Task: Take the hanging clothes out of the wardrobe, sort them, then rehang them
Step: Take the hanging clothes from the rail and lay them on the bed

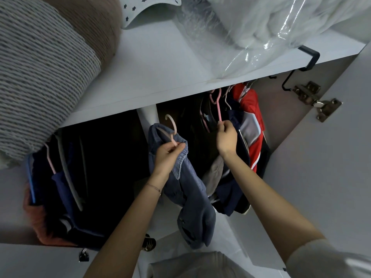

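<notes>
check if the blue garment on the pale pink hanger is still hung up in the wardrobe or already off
Off. The left hand holds the pale pink hanger with its hook free in the air below the shelf, the blue garment dangling from it.

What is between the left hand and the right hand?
In the head view, only the dark wardrobe interior lies between the left hand and the right hand; each hand grips its own pink hanger.

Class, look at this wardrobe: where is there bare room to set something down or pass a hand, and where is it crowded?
Free: the bare stretch of shelf between the brown roll and the plastic-wrapped bundle. Crowded: the right compartment, where the right hand grips a pink hanger among packed garments beside the red jacket.
</notes>
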`<state>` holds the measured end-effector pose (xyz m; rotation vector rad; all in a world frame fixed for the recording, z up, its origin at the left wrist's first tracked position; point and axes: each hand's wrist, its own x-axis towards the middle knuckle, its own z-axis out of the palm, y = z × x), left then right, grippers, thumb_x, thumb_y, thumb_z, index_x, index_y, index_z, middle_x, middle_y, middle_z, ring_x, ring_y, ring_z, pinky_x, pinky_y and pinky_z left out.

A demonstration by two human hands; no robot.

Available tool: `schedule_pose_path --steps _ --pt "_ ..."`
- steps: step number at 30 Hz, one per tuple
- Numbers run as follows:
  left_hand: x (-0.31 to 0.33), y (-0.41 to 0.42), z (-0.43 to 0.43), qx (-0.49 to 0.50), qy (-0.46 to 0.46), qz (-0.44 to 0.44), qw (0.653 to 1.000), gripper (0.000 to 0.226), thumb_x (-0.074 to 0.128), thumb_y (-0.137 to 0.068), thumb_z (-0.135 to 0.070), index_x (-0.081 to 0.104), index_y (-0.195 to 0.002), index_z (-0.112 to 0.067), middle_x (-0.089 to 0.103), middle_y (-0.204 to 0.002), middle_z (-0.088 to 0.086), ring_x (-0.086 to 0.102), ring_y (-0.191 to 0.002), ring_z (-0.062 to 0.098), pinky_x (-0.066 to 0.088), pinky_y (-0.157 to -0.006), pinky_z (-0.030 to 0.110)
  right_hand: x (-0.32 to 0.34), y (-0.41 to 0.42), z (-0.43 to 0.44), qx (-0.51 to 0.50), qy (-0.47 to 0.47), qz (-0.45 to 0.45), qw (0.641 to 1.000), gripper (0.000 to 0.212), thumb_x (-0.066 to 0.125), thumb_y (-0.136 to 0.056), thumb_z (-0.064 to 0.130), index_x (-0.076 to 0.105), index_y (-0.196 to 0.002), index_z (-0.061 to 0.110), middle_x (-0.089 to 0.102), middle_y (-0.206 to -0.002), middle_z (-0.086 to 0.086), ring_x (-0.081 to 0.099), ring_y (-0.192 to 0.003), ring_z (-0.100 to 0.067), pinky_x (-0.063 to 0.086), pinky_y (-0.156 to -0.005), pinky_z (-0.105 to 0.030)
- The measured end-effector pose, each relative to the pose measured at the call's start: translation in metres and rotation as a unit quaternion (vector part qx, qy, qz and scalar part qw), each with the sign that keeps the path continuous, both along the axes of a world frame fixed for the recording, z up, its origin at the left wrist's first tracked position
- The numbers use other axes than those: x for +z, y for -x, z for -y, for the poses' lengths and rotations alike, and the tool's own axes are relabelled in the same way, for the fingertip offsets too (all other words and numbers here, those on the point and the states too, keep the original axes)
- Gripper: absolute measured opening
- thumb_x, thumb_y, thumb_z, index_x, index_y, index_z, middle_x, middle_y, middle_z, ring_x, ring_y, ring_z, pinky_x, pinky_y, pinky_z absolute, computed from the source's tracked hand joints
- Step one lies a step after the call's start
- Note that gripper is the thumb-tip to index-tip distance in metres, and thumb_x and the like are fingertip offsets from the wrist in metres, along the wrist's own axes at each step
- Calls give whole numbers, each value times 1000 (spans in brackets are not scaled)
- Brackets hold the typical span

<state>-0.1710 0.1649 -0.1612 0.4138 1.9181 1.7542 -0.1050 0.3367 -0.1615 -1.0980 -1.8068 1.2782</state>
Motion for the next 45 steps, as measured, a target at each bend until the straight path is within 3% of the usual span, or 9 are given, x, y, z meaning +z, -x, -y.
schedule_pose_path --steps 14,20,24,27,30,34,37,41,45 --pt "-4 -3 3 -3 -3 15 1000 18 62 -94 -11 68 -97 5 69 -85 12 66 -87 20 52 -86 32 2 -20 4 12 -34 -45 998 35 50 -101 28 45 -68 17 40 -54 11 36 -45 -1 29 -46 -14" --pt "-5 -4 1 -2 -6 2 1000 9 63 -93 -9 69 -91 -2 69 -80 7 66 -82 15 52 -83 26 5 -31 0 14 -129 -1 992 29 54 -99 23 54 -74 8 47 -60 5 41 -54 -7 36 -56 -24" --pt "-3 -5 -1 -1 -15 -2 1000 8 64 -93 -10 69 -92 -5 70 -82 4 66 -84 14 52 -85 25 2 -41 8 46 -169 5 985 29 56 -98 23 56 -73 9 49 -60 4 43 -56 -6 35 -57 -18" --pt "-1 -4 -4 -2 -21 -5 1000 8 64 -93 -13 70 -88 -11 71 -81 1 68 -81 8 53 -80 19 2 -50 12 84 -154 22 984 27 56 -97 23 57 -74 9 52 -63 0 45 -59 -7 34 -57 -14" --pt "1 -3 -11 5 -22 -11 1000 13 64 -93 -14 69 -81 -15 70 -76 -1 67 -73 2 51 -71 12 3 -58 18 132 -138 48 980 24 57 -97 20 60 -77 7 56 -74 -4 50 -71 -13 38 -68 -23" --pt "-2 -6 -22 -5 -20 -14 1000 19 63 -94 -14 68 -87 3 67 -79 11 63 -79 15 49 -77 27 2 -69 32 175 -79 53 980 21 57 -97 17 62 -82 3 59 -82 -11 55 -79 -22 42 -76 -32" --pt "-9 -12 -28 -13 -12 -23 1000 16 66 -92 -15 70 -82 -4 70 -78 5 64 -80 14 51 -79 30 0 -83 41 184 -37 61 980 20 57 -98 19 64 -87 4 64 -86 -14 56 -78 -20 45 -77 -33" --pt "-16 -24 -37 -22 -10 -32 999 22 67 -91 -16 69 -78 2 67 -73 3 58 -75 11 47 -73 30 -5 -98 55 198 -24 90 976 17 56 -98 19 66 -93 7 68 -88 -8 60 -80 -18 46 -77 -27" --pt "-20 -41 -41 -38 -5 -25 999 14 67 -90 -15 71 -77 -14 69 -72 0 61 -74 10 48 -73 28 -9 -114 67 184 -38 119 975 14 52 -100 20 61 -93 13 63 -84 4 56 -78 -10 43 -78 -26"
